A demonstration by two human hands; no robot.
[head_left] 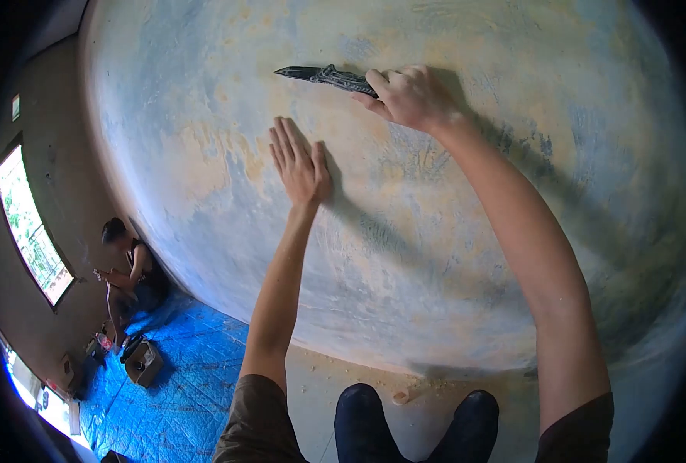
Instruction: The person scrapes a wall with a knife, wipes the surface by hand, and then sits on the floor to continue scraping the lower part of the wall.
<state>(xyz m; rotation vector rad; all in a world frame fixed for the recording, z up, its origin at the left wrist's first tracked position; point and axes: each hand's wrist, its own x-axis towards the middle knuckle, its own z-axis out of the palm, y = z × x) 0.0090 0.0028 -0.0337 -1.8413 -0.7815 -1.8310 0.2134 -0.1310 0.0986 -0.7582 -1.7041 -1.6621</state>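
My right hand (pixel 411 99) is wrapped round the handle of a dark folding knife (pixel 327 76), held against the upper part of a mottled blue, cream and yellow wall (pixel 435 224). The knife's blade is out and points left. Lower and to the left, my left hand (pixel 300 166) lies against the wall, its fingers stretched upward and the thumb apart, with nothing in it.
At the left, a person (pixel 136 274) sits against the wall on a blue tarp (pixel 192 370). Near them stands a box (pixel 143 363) with things in it. Crumbs lie on the floor (pixel 312 393) by my dark shoes (pixel 360 420). A window (pixel 32 224) is at far left.
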